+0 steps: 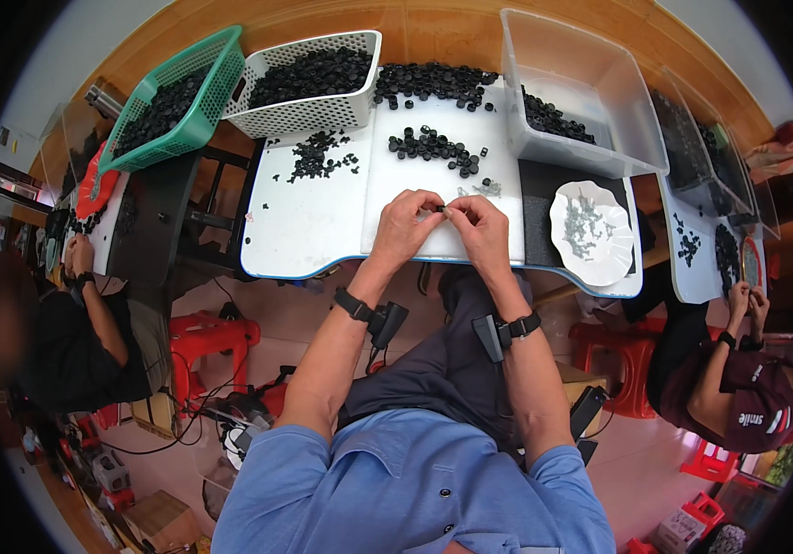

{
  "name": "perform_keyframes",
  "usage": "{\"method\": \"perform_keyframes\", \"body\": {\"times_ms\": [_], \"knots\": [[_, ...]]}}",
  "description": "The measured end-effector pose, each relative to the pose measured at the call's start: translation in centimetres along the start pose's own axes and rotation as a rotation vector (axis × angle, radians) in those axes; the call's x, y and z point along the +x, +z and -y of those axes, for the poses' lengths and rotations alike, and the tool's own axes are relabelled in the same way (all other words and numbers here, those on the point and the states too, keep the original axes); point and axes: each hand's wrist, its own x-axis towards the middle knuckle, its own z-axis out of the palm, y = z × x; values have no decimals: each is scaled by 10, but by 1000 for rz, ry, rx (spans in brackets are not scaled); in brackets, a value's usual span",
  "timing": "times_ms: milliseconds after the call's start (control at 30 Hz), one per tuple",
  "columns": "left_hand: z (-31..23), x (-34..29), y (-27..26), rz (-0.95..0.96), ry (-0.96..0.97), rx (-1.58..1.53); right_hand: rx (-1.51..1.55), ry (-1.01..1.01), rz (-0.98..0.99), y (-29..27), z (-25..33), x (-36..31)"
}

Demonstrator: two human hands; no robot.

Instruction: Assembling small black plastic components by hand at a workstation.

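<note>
Over the front edge of the white tabletop, my two hands meet at the fingertips. My left hand and my right hand are both closed in a pinch around a small black part, mostly covered by the fingers. Just beyond them lies a cluster of small black round caps. A few small clear pieces are beside my right fingers. To the left, small black branched pieces are scattered. More clear pieces lie in a white scalloped plate at the right.
Along the back stand a green basket and a white basket, both filled with black parts, and a clear plastic bin partly filled with caps. Loose caps are heaped between. People work at tables on both sides; red stools stand below.
</note>
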Motion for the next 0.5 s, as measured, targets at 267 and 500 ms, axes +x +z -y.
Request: {"method": "perform_keyframes", "body": {"times_ms": [267,500], "knots": [[-1,-3,2,31,-44,-67,-95,-85,-23,2,7,-4],[-2,-3,2,27,-14,-34,-70,-115,-33,3,6,-7]]}}
